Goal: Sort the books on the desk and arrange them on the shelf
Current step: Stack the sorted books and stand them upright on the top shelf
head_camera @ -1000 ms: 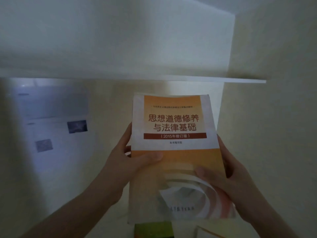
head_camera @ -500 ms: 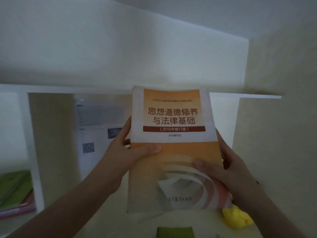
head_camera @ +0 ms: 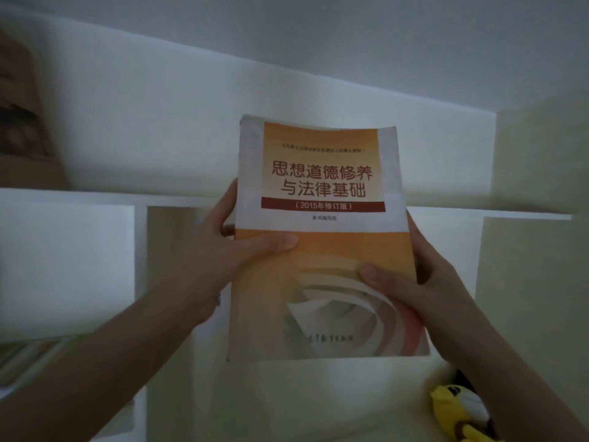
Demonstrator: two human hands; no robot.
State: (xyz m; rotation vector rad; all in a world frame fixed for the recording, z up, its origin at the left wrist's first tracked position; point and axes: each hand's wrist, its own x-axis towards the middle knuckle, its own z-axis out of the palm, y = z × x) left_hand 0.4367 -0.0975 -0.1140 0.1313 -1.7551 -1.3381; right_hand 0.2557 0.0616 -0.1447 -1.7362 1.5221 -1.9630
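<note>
Head — left hand (head_camera: 210, 260), right hand (head_camera: 424, 282), gripping book (head_camera: 322, 186)

At your lower right lies a yellow soft toy (head_camera: 459, 406) with dark and white markings, part of it cut off by the frame's edge. At your far upper left you have a blurred brown shape (head_camera: 22, 116), too dim to name. A pale wall (head_camera: 287, 59) runs behind.
</note>
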